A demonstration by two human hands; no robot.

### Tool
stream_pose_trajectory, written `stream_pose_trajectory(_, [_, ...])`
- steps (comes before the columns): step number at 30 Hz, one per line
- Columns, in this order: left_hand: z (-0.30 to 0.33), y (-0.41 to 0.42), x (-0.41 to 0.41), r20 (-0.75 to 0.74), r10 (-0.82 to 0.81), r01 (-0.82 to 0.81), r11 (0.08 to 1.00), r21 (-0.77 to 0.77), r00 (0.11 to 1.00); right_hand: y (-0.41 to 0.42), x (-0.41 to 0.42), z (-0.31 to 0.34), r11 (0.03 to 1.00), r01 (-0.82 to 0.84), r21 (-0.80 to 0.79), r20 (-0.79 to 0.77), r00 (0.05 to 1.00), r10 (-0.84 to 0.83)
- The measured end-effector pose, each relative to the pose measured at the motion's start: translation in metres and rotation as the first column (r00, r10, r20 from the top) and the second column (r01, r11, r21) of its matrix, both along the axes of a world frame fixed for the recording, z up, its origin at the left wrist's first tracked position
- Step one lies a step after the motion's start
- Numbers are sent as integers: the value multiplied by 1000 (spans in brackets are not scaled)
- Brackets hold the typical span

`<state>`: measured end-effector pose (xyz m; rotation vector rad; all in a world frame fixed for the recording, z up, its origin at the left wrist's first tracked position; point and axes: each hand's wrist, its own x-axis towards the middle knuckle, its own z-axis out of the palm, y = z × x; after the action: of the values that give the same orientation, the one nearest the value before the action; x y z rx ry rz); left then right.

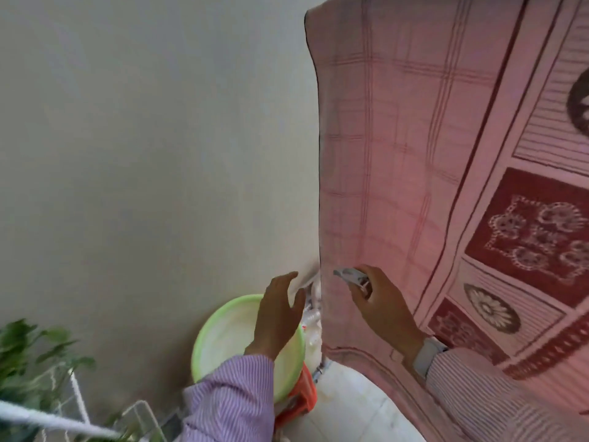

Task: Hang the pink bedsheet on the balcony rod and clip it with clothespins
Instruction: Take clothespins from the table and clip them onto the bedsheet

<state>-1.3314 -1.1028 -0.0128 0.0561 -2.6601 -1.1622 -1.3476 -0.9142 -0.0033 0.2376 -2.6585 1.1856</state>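
From the head view, the pink bedsheet is already hung up high; the rod is not seen. A grey clothespin is pinched in the right hand, in front of the sheet's lower part. Clipping is judged still to be done. Left of the sheet's edge, the left hand is held with fingers spread, above a green tub, with bare wall as open room
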Motion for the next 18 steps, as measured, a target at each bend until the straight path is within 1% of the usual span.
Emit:
stream_pose_trajectory(2, [-1,-7,-45,-20,-78,80,992,93,997,-10,-18,0,993,103,57,-44,994,-100])
stream_pose_trajectory(4, [-1,-11,-85,-43,-173,178,972,154,984,-19,-28,2,974,200,111,-66,979,-194])
stream_pose_trajectory(6, [3,-13,-116,-50,-235,240,941,237,971,-29,-31,5,954,248,171,-78,968,-238])
stream_pose_trajectory(8, [9,-13,-141,-44,-301,298,890,345,953,-40,-34,10,932,288,218,-108,957,-270])
stream_pose_trajectory(13, [22,-1,-180,-42,-503,453,737,502,863,-55,-46,24,881,396,260,-239,910,-338])
stream_pose_trajectory(14, [23,1,-184,-42,-518,459,716,526,855,-57,-49,26,868,422,263,-267,896,-355])
stream_pose_trajectory(15, [22,2,-187,-49,-509,454,714,534,859,-60,-53,29,855,448,263,-291,881,-372])
stream_pose_trajectory(17, [18,4,-185,-100,-421,409,752,517,901,-62,-59,32,843,484,236,-311,859,-407])
stream_pose_trajectory(18, [17,4,-180,-140,-365,384,777,498,920,-63,-60,32,845,499,191,-305,849,-432])
